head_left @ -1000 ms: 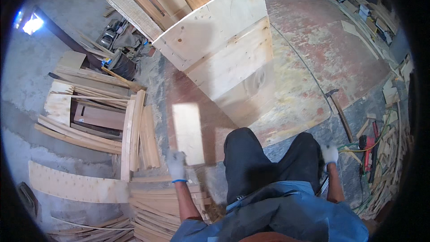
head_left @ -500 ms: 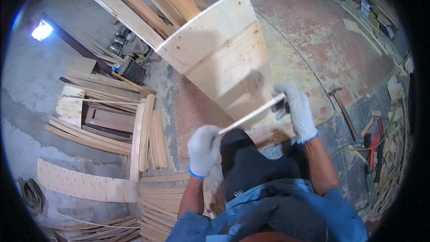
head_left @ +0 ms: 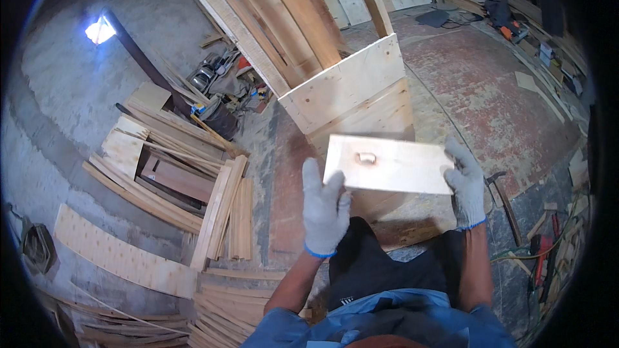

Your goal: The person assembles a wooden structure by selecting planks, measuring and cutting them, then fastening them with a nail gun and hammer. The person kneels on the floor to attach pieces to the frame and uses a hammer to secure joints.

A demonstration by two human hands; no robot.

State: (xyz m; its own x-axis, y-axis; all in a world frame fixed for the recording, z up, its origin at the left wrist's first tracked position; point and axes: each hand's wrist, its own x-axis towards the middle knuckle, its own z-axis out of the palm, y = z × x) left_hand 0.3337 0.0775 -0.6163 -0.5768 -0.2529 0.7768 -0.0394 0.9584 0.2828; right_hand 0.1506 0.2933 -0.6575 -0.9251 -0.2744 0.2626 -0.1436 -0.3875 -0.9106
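Observation:
A short pale wooden board [head_left: 406, 166] is tilted up in front of me, its broad face showing. A knot or small hole with a brownish rim marks its left half. In a white work glove with blue cuff, my left hand [head_left: 324, 209] grips the left end, thumb over the face. My right hand [head_left: 467, 183], gloved alike, is closed round the right end. Behind the board stands a wooden frame [head_left: 309, 19] of long upright planks, with a plywood panel [head_left: 354, 84] across its near end. The board hides part of that panel.
Stacked planks and strips [head_left: 219, 209] lie to my left, beside a curved plywood piece [head_left: 122, 251]. A lit lamp [head_left: 100, 29] shines at the far left. On the right are a hammer-like tool [head_left: 506, 209], a red power tool [head_left: 540, 251], a cable and wood scraps.
The board has turned from nearly edge-on to showing its broad face, with both hands still at its ends. My view has shifted, so the frame appears farther right and lower.

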